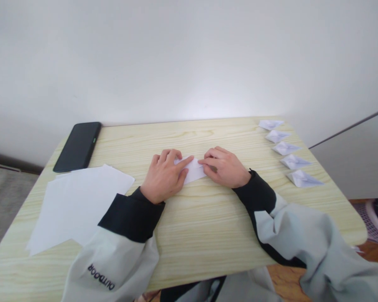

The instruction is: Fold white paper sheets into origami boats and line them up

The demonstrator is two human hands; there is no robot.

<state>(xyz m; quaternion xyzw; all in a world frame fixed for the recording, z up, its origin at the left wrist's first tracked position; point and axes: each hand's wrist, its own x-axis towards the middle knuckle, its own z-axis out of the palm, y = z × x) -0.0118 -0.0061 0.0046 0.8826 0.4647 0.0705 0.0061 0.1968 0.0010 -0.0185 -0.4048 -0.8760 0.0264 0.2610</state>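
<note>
A small folded white paper [193, 171] lies on the light wooden table [208, 226], in the middle. My left hand [165, 176] rests flat on its left part, index finger stretched across the paper. My right hand [225, 167] presses on its right end with curled fingers, fingertips close to the left index fingertip. Most of the paper is hidden under both hands.
A stack of white sheets [78, 205] lies at the left, with a black phone [78, 146] beyond it at the table's back left corner. Several folded paper boats [285, 148] form a row along the right edge. A wall stands directly behind.
</note>
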